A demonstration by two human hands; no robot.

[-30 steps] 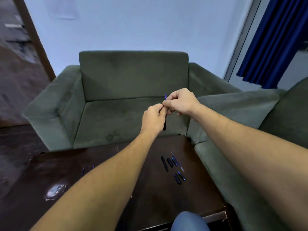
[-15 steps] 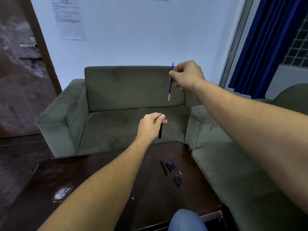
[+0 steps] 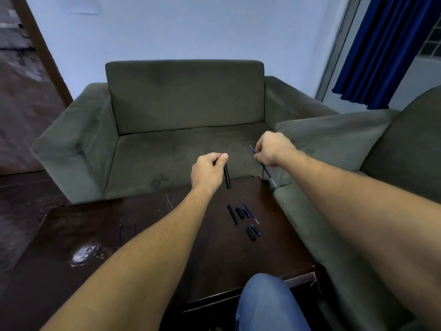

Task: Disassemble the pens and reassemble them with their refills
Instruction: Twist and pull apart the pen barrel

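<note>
Writing: a sheet of paper (image 3: 80, 7) on the wall at top left is cut off by the frame edge, and its text is too blurred to read. No brand is legible on any pen part.

Left hand (image 3: 207, 173): fingers curled, thumb and forefinger pinching the top of a black pen barrel (image 3: 227, 177), which hangs almost upright above the far edge of the table (image 3: 167, 211).

Right hand (image 3: 272, 149): fingers curled, pinching a thin blue refill (image 3: 268, 174). The refill slants down, its pale tip over the table's far right corner. The two hands are apart.

Loose pen parts (image 3: 243, 218), black and blue, lie grouped near the table's right edge. Two thin refills (image 3: 120, 232) lie on its left half. A knee in jeans (image 3: 267, 302) shows at the near edge.
</note>
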